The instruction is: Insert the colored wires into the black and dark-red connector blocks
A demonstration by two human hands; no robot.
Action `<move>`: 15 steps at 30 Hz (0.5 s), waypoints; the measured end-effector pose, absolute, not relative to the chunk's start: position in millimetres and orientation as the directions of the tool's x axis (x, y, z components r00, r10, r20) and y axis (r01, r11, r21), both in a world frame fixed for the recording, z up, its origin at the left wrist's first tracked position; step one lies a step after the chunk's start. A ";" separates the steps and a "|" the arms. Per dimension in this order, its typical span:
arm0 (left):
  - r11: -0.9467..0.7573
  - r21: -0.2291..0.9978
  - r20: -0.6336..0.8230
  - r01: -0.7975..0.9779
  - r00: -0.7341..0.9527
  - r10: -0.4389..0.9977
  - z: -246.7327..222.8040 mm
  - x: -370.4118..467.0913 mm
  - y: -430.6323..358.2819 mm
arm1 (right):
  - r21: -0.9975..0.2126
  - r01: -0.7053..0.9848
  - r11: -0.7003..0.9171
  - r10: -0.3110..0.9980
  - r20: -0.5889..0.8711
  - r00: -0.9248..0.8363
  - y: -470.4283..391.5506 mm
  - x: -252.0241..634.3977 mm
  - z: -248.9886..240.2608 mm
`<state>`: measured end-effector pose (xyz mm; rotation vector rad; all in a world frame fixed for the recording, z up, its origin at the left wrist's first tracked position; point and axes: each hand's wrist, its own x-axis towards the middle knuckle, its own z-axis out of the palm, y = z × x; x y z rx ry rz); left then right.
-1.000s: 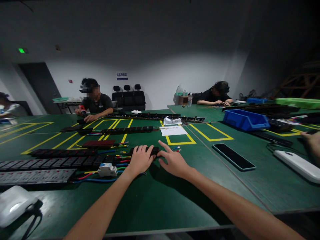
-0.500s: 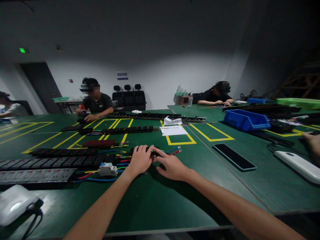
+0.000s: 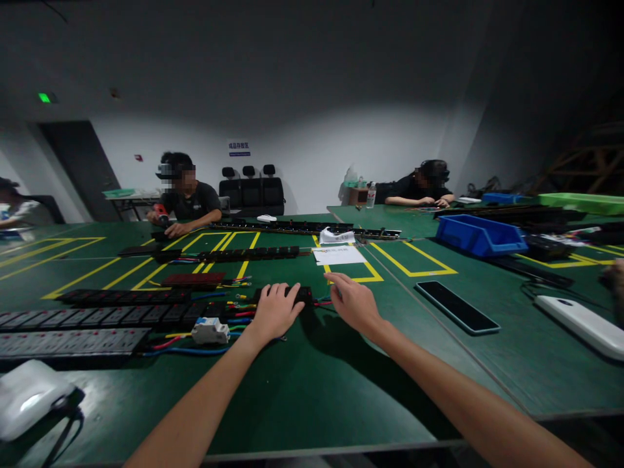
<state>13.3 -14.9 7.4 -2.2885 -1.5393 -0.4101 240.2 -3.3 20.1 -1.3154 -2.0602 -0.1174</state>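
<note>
My left hand (image 3: 279,312) lies over a short black module (image 3: 303,295) on the green table, its fingers draped across the top and holding it down. The palm and fingers hide most of the module. Coloured wires leave its right end and pass behind my right hand (image 3: 355,302). That hand hovers just right of the module, fingers loosely extended and apart from it, with nothing visible in them. Left of the module, several coloured wires with ring terminals (image 3: 240,296) run toward long black socket strips (image 3: 97,317). A grey-white circuit breaker (image 3: 209,330) sits among the wires.
A phone (image 3: 457,307), a white power bank (image 3: 580,324) and a blue bin (image 3: 480,235) are at the right. White paper (image 3: 338,254) lies ahead. A white device (image 3: 34,400) sits front left. Co-workers sit across the table, one holding a red-and-black power tool (image 3: 160,214).
My right hand has lifted off the black module and moved to the right. My left hand stays on the module. A person's hand at the far right edge has mostly withdrawn from view.
</note>
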 end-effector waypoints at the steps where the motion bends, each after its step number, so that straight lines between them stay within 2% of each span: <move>1: -0.348 -0.123 0.422 0.929 0.367 0.829 7.6 13.0 -14.4 | -0.270 0.846 0.459 0.773 0.590 -0.232 -1.0 243.6 21.7; 5: -0.344 -0.127 0.420 0.930 0.365 0.831 9.5 10.6 -12.1 | -0.272 0.873 0.405 0.787 0.590 -0.181 10.4 258.9 25.8; 11: -0.343 -0.154 0.477 0.927 0.374 0.796 12.4 5.8 -8.8 | -0.491 0.783 0.383 0.816 0.577 -0.038 29.5 277.6 25.3; 15: -0.344 -0.103 0.513 0.933 0.346 0.785 13.8 6.0 -8.3 | -0.510 0.794 0.330 0.790 0.610 0.063 34.6 282.6 25.0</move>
